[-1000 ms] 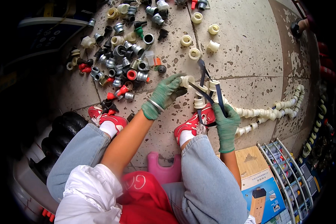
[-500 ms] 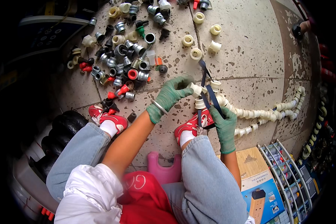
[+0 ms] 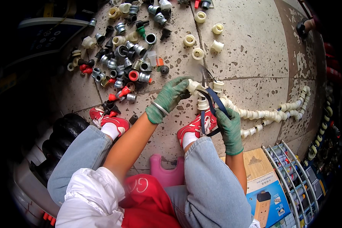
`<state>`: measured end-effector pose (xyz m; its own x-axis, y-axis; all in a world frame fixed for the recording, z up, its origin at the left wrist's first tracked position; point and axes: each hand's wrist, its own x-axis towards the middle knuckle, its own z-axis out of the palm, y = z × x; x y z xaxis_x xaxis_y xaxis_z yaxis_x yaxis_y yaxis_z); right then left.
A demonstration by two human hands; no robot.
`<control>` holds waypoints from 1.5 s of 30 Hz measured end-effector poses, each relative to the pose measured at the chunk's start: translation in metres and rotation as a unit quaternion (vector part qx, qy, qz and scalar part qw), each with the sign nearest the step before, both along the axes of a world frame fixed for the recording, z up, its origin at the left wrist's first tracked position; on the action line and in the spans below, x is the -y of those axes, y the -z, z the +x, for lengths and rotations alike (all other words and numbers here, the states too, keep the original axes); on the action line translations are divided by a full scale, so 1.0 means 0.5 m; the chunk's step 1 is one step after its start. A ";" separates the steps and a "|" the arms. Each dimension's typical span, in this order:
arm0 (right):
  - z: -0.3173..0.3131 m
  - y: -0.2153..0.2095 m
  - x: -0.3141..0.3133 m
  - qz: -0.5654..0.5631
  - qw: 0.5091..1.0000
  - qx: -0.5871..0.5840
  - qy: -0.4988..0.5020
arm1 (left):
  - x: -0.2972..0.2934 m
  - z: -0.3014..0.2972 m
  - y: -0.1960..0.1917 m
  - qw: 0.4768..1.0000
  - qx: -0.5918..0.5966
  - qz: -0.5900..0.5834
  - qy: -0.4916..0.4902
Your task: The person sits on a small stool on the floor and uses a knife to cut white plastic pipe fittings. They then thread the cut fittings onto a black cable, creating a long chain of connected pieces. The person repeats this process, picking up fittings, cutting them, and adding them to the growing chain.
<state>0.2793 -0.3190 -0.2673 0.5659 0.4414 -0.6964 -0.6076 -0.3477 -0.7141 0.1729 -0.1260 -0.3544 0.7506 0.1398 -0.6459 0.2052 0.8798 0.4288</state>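
Note:
My left hand, in a green glove, grips the near end of a chain of cream plastic segments that snakes right across the stone floor. My right hand, also gloved in green, holds blue-handled pliers whose jaws point up beside that end of the chain. Both hands work just above my right red shoe. Two short cream pieces sit by the plier jaws.
A heap of grey, black, red and cream fittings lies at the upper left. Loose cream rings lie above my hands. My left red shoe, a black tyre, a pink stool, a cardboard box and a wire rack surround me.
Both hands shifted slightly down and toward each other. The pliers swung from lying across the chain end to standing more upright beside it, and my left hand closed tighter on the cream end.

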 end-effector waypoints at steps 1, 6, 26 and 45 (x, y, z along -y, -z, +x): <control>0.000 -0.002 -0.002 0.008 1.000 -0.004 0.006 | 0.000 0.000 0.000 1.000 -0.001 -0.022 -0.018; -0.008 -0.011 -0.015 -0.066 0.991 0.109 -0.051 | 0.000 0.005 -0.007 0.995 -0.026 -0.084 -0.044; -0.016 -0.020 -0.039 -0.088 0.986 0.138 -0.041 | 0.020 0.010 -0.020 0.995 -0.020 0.100 -0.016; -0.007 0.034 -0.005 -0.110 0.952 0.284 0.019 | 0.046 0.041 -0.104 0.794 0.049 0.591 0.135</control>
<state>0.2757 -0.3167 -0.2843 0.8916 0.2927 -0.3456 -0.1590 -0.5122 -0.8440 0.1932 -0.1490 -0.3022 0.8946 0.4306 -0.1195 0.2322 -0.2193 0.9476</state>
